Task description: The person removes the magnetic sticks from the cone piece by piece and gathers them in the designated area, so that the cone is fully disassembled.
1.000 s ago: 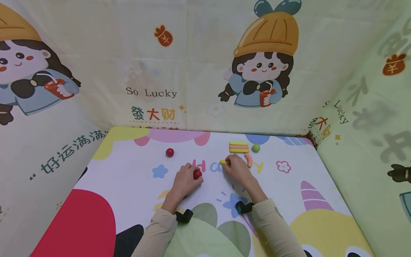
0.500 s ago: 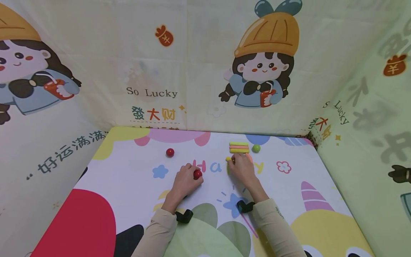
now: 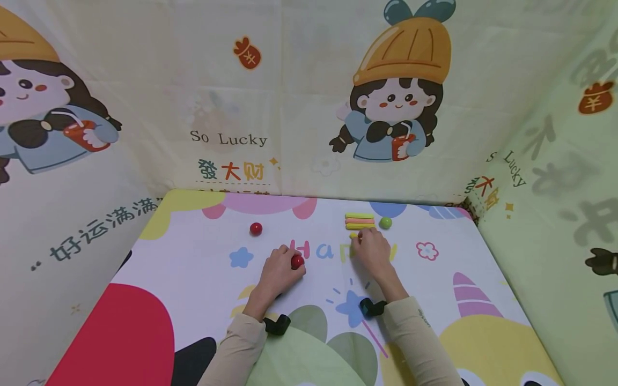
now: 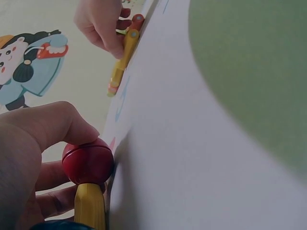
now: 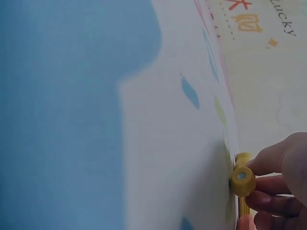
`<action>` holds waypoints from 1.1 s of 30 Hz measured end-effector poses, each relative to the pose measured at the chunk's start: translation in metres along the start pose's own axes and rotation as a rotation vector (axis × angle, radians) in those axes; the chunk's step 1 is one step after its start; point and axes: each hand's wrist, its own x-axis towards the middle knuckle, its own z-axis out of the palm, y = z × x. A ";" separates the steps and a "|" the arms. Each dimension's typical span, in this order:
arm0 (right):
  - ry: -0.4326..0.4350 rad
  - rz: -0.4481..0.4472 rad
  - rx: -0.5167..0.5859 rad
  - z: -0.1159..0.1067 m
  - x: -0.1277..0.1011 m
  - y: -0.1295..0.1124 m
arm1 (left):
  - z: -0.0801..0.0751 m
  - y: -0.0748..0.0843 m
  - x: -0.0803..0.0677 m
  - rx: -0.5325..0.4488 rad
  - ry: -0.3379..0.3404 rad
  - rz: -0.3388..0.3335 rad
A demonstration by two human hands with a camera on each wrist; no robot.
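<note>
Looking from the head view, I see the person's left hand (image 3: 278, 272) resting on the tabletop (image 3: 193, 268) with its fingers curled around a red ball (image 3: 297, 261), while the right hand (image 3: 370, 252) pinches a yellow stick (image 3: 354, 235) and holds it just below the stack of three sticks (image 3: 359, 221) near the far edge. A green ball (image 3: 385, 222) lies just beside that stack, and a second red ball (image 3: 256, 229) lies apart to the left. I think that to do this well, the right hand should keep the stick parallel to the stack and put it down gently, so the row is not pushed and the green ball does not roll. In the left wrist view, the thumb and fingers of the left hand (image 4: 33, 158) are closed on the red ball (image 4: 88, 161), and this ball sits on the end of another yellow stick (image 4: 89, 205); farther away the right hand (image 4: 100, 24) grips its stick (image 4: 122, 57) close to the surface. In the right wrist view, the fingers of the right hand (image 5: 280, 182) are clamped around the yellow stick (image 5: 242, 177), whose round end nearly touches the tabletop (image 5: 168, 143); I cannot tell if it really touches.
</note>
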 end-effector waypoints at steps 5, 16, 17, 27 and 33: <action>0.009 0.026 -0.009 -0.003 0.001 0.001 | 0.001 0.000 0.000 -0.003 0.000 -0.003; 0.041 0.072 -0.013 -0.004 0.005 0.004 | 0.001 0.002 0.000 -0.007 0.000 -0.015; 0.039 0.076 -0.017 -0.004 0.006 0.004 | 0.001 0.002 0.000 -0.007 0.001 -0.016; 0.054 0.096 -0.025 -0.004 0.007 0.006 | 0.001 0.001 -0.001 -0.001 0.008 -0.010; 0.072 0.093 -0.025 -0.004 0.007 0.007 | 0.002 0.002 -0.001 0.003 0.011 -0.013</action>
